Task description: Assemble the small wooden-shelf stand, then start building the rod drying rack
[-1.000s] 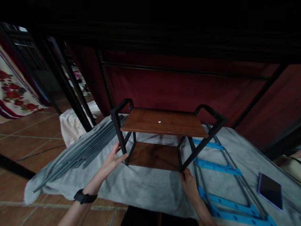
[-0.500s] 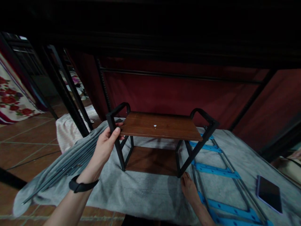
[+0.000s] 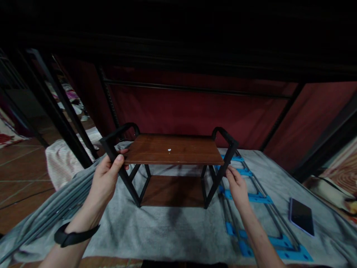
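The little shelf (image 3: 173,163) stands on the grey blanket (image 3: 167,230), put together with both boards in. The left hand (image 3: 107,176) is wrapped around its left post. The right hand (image 3: 237,184) touches the right post, fingers loose. Blue-taped rods (image 3: 251,197) lie beside it, unused.

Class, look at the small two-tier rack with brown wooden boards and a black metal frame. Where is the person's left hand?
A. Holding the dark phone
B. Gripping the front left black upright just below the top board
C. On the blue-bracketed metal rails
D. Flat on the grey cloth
B: the left hand wraps its fingers around the front left upright of the two-tier rack, beside the top board's corner.
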A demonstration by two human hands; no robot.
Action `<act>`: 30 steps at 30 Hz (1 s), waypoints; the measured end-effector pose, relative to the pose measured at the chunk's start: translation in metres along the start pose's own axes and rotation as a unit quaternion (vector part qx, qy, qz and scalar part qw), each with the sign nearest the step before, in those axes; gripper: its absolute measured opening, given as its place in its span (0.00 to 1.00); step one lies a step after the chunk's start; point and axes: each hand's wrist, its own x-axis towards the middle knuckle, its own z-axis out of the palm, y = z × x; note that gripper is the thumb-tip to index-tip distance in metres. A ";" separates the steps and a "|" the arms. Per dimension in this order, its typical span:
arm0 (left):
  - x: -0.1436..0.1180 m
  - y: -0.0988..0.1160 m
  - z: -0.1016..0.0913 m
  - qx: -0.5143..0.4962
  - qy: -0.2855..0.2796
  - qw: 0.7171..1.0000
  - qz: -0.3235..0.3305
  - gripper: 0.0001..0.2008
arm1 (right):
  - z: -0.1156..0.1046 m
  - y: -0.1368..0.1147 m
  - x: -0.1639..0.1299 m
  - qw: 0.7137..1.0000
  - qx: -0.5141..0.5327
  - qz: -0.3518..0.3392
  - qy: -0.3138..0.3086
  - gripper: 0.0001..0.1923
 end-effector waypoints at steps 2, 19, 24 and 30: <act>0.001 -0.002 0.000 0.002 0.000 1.000 0.000 0.19 | 0.001 -0.028 0.015 0.999 0.053 0.005 0.004 0.20; 0.002 0.000 -0.004 -0.022 0.004 1.000 0.007 0.16 | 0.005 -0.071 0.018 0.958 -0.192 -0.212 -0.003 0.15; 0.003 -0.003 -0.004 -0.023 0.004 1.000 0.006 0.16 | 0.006 -0.070 0.024 0.943 -0.232 -0.236 -0.009 0.18; 0.003 -0.006 -0.006 -0.007 0.001 1.000 0.012 0.17 | 0.002 -0.069 0.034 0.982 -0.119 -0.118 -0.084 0.19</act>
